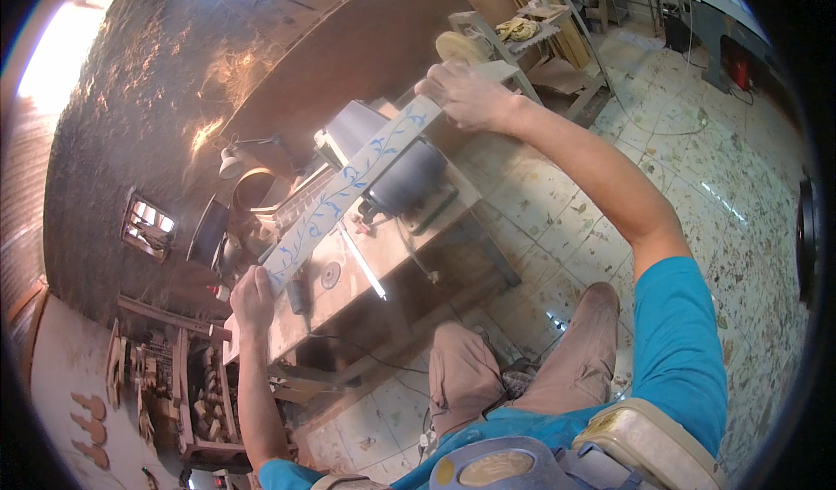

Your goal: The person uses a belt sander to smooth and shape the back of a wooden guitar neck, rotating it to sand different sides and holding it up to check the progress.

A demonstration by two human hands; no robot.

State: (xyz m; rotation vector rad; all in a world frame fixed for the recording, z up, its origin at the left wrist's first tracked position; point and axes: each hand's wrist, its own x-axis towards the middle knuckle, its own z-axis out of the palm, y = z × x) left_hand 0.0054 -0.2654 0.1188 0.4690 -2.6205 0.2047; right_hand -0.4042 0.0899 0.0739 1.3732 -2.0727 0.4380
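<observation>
A long, narrow pale board (326,211) with a painted blue vine pattern runs slantwise from lower left to upper right. My left hand (252,300) is closed round its near left end. At the far right end, my right hand (468,96) grips the board with bent fingers. The board's middle passes over a dark motor-like machine (407,177) on the workbench (344,312); whether the two touch I cannot tell. Just beyond my right hand shows a pale round wheel (461,48), partly hidden by that hand.
On the bench lie a small dark disc (331,274), a dark hand tool (299,297) with a cord and a white strip (361,259) jutting past the edge. A wooden shelf (200,377) stands lower left. A stand with cloth (520,29) is at the back right. Debris dots the tiled floor (688,194).
</observation>
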